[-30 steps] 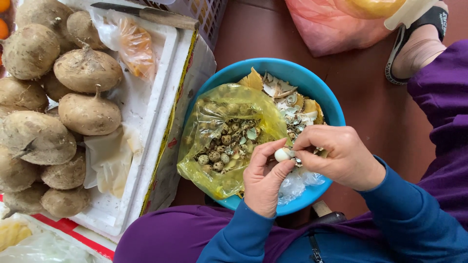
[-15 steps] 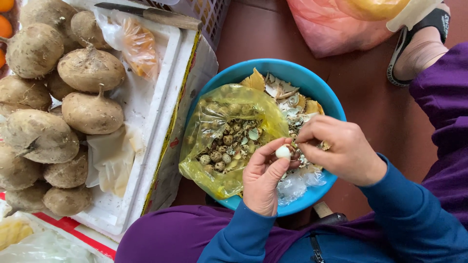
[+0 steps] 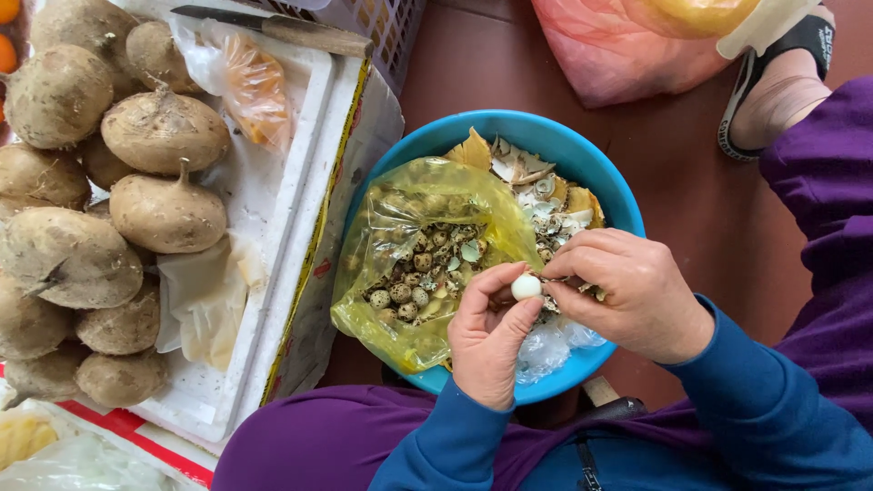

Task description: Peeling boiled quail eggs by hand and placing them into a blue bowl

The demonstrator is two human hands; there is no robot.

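Barely changed from half a second back: both hands stay over the bowl, egg a touch more bared. Left to right: knobbly brown tubers (image 3: 164, 214) in a white foam tray (image 3: 309, 164); crinkled yellow plastic bag (image 3: 427, 255) of speckled eggs inside the round blue bowl (image 3: 627, 209). Left hand (image 3: 486, 341) pinches the small, smooth, white peeled egg (image 3: 526, 287) between thumb and fingertips, above the bowl's near side. Right hand (image 3: 637, 295) fingertips touch it, pinching shell bits.

Left hand (image 3: 489, 338) pinched shut, right hand (image 3: 629, 293) curled, fingertips meeting
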